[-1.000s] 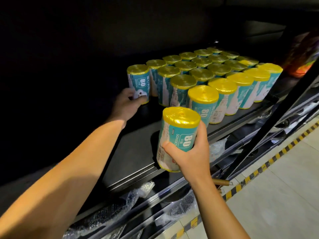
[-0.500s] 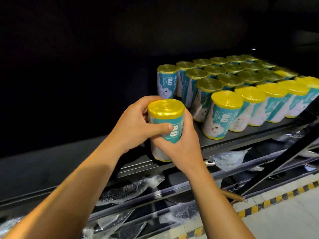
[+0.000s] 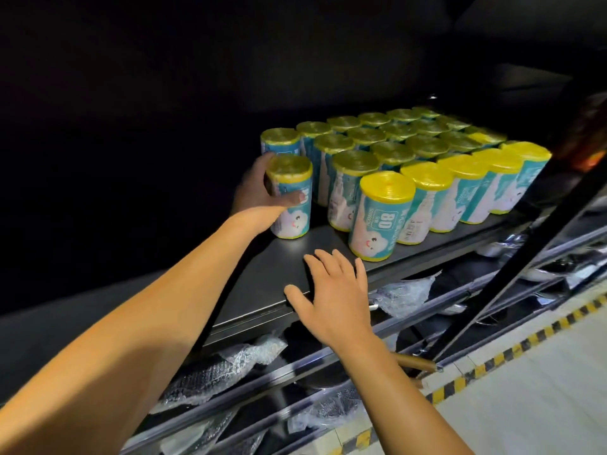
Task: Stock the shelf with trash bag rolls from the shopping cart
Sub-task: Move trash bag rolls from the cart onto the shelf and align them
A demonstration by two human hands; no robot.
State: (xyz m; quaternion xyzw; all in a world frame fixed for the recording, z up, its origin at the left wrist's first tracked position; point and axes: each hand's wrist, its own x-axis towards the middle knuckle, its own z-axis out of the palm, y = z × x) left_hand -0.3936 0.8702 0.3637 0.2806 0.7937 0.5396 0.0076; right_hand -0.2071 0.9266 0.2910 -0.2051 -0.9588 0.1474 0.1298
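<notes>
Several teal-and-white trash bag rolls with yellow tops (image 3: pixel 423 149) stand in rows on a dark shelf (image 3: pixel 262 290). My left hand (image 3: pixel 256 192) grips one roll (image 3: pixel 290 198) that stands upright on the shelf at the left end of the group, in front of another roll. My right hand (image 3: pixel 331 297) hovers with spread fingers over the shelf's front edge, holding nothing, just left of the nearest front-row roll (image 3: pixel 381 215). The shopping cart is out of view.
Lower shelves (image 3: pixel 295 372) below hold items wrapped in bubble wrap (image 3: pixel 230 366). A dark diagonal post (image 3: pixel 512 257) crosses at the right. A yellow-and-black striped line (image 3: pixel 492 359) marks the pale floor at the lower right. The shelf surface left of my left hand is dark and bare.
The roll went from both hands onto the shelf; my left hand carried it back to the left end of the group. My right hand let go and drew back to the shelf's front edge.
</notes>
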